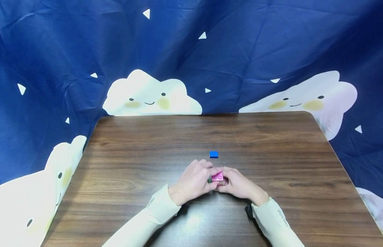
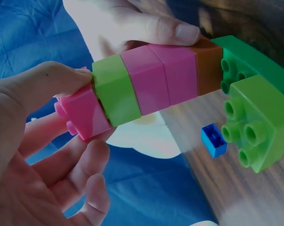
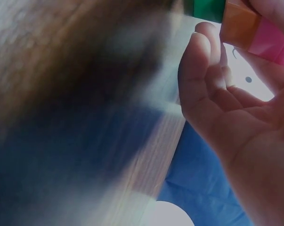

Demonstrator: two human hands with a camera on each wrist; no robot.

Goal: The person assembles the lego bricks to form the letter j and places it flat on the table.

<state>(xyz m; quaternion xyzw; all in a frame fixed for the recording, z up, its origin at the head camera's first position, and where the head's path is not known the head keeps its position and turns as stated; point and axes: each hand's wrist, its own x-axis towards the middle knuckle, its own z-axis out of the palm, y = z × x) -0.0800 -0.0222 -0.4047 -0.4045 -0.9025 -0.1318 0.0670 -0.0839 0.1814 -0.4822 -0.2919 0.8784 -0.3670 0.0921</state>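
A stack of several toy building bricks stands between the two hands. My left hand [image 1: 195, 180] pinches the studded pink brick [image 2: 87, 113] at its end, thumb on one side and fingers on the other. Below that brick come a light green brick [image 2: 117, 89], two more pink bricks [image 2: 144, 81] and an orange-brown brick [image 2: 209, 66]. A dark green brick [image 2: 262, 61] and a light green studded brick [image 2: 266, 125] form the far end. My right hand [image 1: 239, 183] grips the stack, its thumb along the pink and orange-brown bricks.
A small blue brick [image 1: 214, 154] lies on the wooden table [image 1: 132, 147] just beyond the hands. Behind the table hangs a dark blue cloth [image 1: 225, 51] printed with white clouds and triangles.
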